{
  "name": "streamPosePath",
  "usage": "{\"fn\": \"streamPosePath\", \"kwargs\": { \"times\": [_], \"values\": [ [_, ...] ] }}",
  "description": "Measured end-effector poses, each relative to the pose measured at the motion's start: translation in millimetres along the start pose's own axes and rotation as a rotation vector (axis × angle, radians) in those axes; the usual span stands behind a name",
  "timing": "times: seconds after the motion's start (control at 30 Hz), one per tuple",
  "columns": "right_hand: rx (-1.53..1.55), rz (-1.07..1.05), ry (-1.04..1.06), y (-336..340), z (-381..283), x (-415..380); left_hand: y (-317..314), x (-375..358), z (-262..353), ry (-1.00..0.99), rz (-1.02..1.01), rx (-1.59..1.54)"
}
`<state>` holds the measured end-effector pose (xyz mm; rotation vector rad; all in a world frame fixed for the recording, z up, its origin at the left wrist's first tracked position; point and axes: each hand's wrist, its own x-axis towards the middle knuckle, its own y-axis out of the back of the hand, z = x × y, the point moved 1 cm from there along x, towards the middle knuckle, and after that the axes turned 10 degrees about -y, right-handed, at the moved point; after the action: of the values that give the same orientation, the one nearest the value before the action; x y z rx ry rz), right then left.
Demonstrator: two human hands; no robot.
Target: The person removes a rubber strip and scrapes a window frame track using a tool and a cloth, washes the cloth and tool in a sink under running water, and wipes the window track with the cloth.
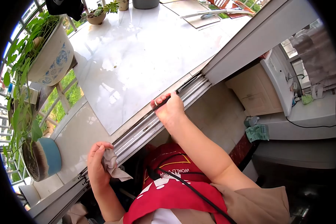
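My right hand (171,110) is closed around a slim black handle (162,103), held over the sliding-window track (147,128). The tool's far end lies low along the track's dark groove, and I cannot make out its kind. My left hand (98,162) is closed on a crumpled greyish-beige cloth (112,164), whose loose corner hangs to the right. That hand is at the track's lower left part, beside the stone sill. Several pale metal rails run along the track between the two hands.
Past the track lies a white marble-look slab (138,59). A white-and-blue planter (54,59) and a blue pot (48,158) stand at the left by the railing. The window frame (257,37) rises at upper right. A black cord (198,194) crosses the red apron.
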<state>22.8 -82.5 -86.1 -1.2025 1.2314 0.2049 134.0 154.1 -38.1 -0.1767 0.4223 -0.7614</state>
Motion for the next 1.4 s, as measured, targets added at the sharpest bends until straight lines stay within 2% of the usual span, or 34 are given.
{"fn": "streamPosePath", "kwargs": {
  "times": [0.07,0.17,0.27,0.33,0.37,0.47,0.5,0.53,0.6,0.73,0.8,0.87,0.93,0.97,1.0,1.03,1.13,1.2,1.33,1.4],
  "values": [
    [-0.054,-0.005,0.021,5.4,-29.2,22.6,-10.5,8.6,-0.8,0.059,-0.08,0.005],
    [-0.076,0.016,-0.05,2.3,4.8,2.3,-33.6,29.5,-11.4,0.082,-0.173,0.165],
    [-0.041,0.087,-0.041,2.0,7.0,-1.5,-66.5,51.5,-19.9,-0.013,-0.304,0.533],
    [-0.051,0.137,0.058,1.0,-21.9,16.3,-84.9,64.4,-33.4,-0.067,-0.34,0.655],
    [-0.107,0.138,0.014,2.0,-30.0,20.5,-96.4,70.1,-36.0,-0.129,-0.381,0.773],
    [-0.141,0.086,-0.036,7.9,-27.4,12.7,-136.6,78.0,-26.1,-0.069,-0.374,0.846],
    [-0.143,-0.001,-0.088,19.4,-20.1,14.3,-139.7,83.3,-33.3,-0.13,-0.402,0.87],
    [-0.174,0.009,-0.133,21.7,-13.3,0.5,-145.7,83.4,-31.5,-0.129,-0.384,0.964],
    [-0.237,0.044,-0.177,23.7,-18.7,-6.2,-150.6,86.6,-28.7,0.023,-0.397,0.946],
    [-0.39,0.007,-0.242,27.8,-51.8,8.0,-163.0,86.4,-33.6,0.072,-0.335,0.972],
    [-0.695,-0.022,-0.311,24.8,-70.8,-0.2,-165.0,93.4,-44.4,-0.289,-0.283,1.148],
    [-0.811,-0.047,-0.41,27.4,-100.2,-15.5,-173.7,94.4,-39.0,-0.242,-0.215,1.172],
    [-1.88,-0.113,0.163,34.9,-127.0,-24.8,-176.7,93.5,-41.3,-0.264,-0.185,1.254],
    [-1.969,-0.18,0.694,40.7,-135.9,-22.6,-178.7,90.9,-44.3,-0.243,-0.171,1.246],
    [-1.971,-0.252,1.242,40.2,-140.2,-22.7,-181.9,88.3,-47.0,-0.327,-0.161,1.285],
    [-2.079,-0.241,1.379,33.5,-144.9,-21.0,-183.2,86.2,-49.0,-0.416,-0.15,1.325],
    [-2.264,-0.352,1.293,31.1,-133.4,2.5,-178.9,78.8,-52.6,-0.399,-0.213,1.313],
    [-2.25,-0.338,1.235,40.2,-119.3,9.5,-167.9,70.6,-54.1,-0.375,-0.208,1.3],
    [-2.211,-0.429,1.273,37.5,-96.8,3.4,-146.0,58.3,-39.1,-0.272,-0.168,1.301],
    [-2.196,-0.449,1.264,32.1,-93.3,2.6,-141.5,60.6,-41.5,-0.291,-0.146,1.289]
  ]
}}
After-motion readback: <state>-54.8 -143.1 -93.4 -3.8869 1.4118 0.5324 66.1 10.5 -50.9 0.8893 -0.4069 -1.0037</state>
